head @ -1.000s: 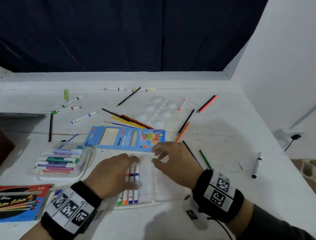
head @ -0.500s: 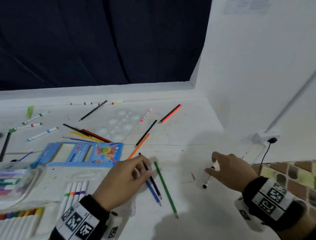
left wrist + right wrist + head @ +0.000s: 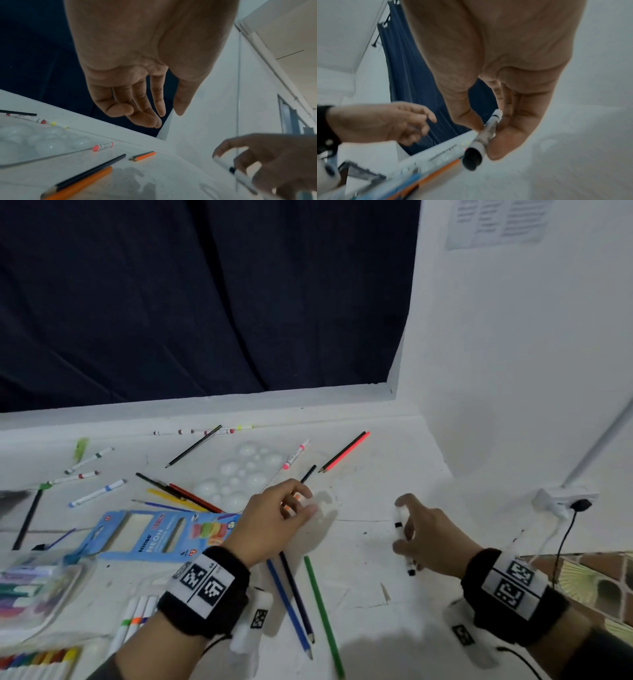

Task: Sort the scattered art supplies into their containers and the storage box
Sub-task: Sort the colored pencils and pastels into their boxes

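My right hand (image 3: 399,525) pinches a white marker with a black cap (image 3: 404,542) just above the white table (image 3: 359,559), near its right side. In the right wrist view the marker (image 3: 488,134) lies between thumb and fingers, its cap (image 3: 471,158) pointing toward the camera. My left hand (image 3: 305,505) hovers with relaxed fingers over an orange pencil (image 3: 82,185) and a black pencil (image 3: 92,171), holding nothing. Blue, dark and green pencils (image 3: 291,607) lie beside my left wrist.
A blue neon marker box (image 3: 161,534), a clear paint palette (image 3: 239,477), a marker tray (image 3: 137,621) and a clear case of markers (image 3: 34,590) sit to the left. Loose markers and pencils (image 3: 344,451) lie toward the back. A wall socket (image 3: 565,501) is at right.
The head view has swung to the right. My right hand has lifted the black-capped marker off the table. My left hand has moved forward from the blue pencils to the orange one.
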{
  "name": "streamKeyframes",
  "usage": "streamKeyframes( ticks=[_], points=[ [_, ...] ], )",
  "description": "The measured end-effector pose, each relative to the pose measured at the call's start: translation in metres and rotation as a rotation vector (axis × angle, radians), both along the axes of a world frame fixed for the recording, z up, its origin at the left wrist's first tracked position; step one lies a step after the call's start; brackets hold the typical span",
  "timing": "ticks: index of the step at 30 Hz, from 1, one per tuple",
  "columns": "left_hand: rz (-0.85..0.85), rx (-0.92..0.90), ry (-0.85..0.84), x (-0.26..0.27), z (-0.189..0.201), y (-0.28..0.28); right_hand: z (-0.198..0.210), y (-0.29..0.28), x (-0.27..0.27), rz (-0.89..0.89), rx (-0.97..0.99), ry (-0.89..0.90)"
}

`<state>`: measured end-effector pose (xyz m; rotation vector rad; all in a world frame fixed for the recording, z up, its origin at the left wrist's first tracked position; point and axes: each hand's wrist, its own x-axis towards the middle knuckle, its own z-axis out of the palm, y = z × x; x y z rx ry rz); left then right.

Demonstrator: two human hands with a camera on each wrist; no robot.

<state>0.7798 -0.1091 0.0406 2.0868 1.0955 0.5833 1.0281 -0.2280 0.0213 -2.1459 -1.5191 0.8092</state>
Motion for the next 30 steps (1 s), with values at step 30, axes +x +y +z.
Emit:
streamKeyframes(
  ticks=[30],
  points=[
    [0.072, -0.083, 0.349, 0.079, -0.009, 0.186, 0.044, 0.092, -0.025, -0.124, 0.513, 0.733]
  ],
)
